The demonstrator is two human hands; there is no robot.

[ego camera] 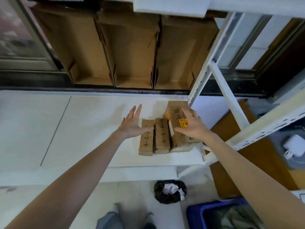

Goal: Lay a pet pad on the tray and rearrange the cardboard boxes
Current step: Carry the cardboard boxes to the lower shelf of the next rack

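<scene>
Three small cardboard boxes stand side by side on a white shelf surface (pixel 92 123). The left box (pixel 145 142) and the middle box (pixel 162 138) carry handwritten numbers. The right, larger box (pixel 175 113) has yellow and red stickers. My left hand (pixel 132 123) is spread flat, with its palm against the left box's side. My right hand (pixel 192 125) lies with fingers apart over the larger box's right side and top. Neither hand is closed around a box. I cannot pick out a pet pad or tray.
Three big open cardboard bins (pixel 130 52) line the back of the shelf. A white metal rack upright (pixel 203 71) and brace rise at the right. Below are a black bin bag (pixel 170 191) with crumpled paper and a blue crate (pixel 219 214).
</scene>
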